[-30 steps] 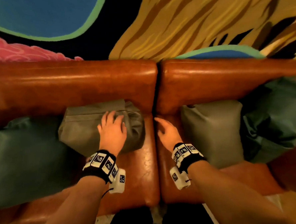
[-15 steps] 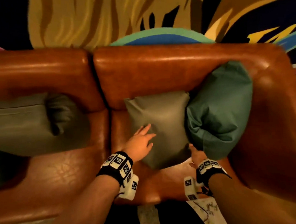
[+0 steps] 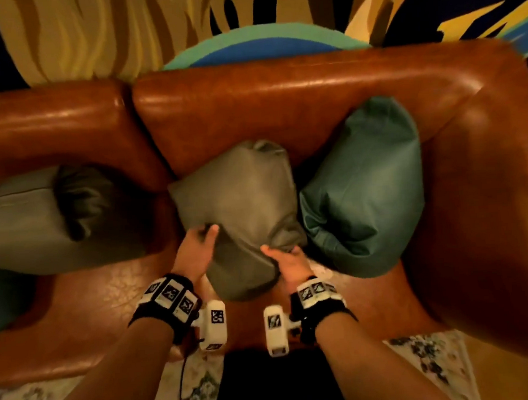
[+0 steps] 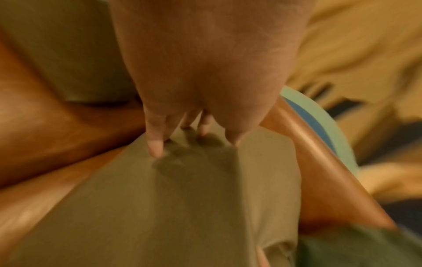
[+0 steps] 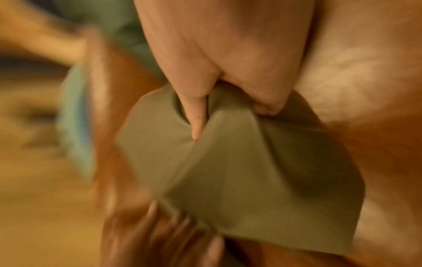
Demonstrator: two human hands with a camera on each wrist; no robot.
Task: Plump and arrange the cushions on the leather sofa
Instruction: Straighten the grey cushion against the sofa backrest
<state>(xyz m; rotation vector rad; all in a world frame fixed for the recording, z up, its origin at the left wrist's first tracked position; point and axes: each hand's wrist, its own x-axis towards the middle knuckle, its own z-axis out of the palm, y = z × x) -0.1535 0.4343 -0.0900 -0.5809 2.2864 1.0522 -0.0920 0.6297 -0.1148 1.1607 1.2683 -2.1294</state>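
The head view looks steeply down from above the brown leather sofa (image 3: 297, 105), facing its backrest. Both wrist views sit very close over the olive-grey fabric cushion (image 3: 241, 201), which all three share.

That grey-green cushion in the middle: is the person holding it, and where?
Yes. The left hand grips the olive cushion at its near left edge; the right hand pinches its near right corner.

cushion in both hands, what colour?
Olive-grey cushion, plain, no pattern; both hands grip it. Head view shows it best.
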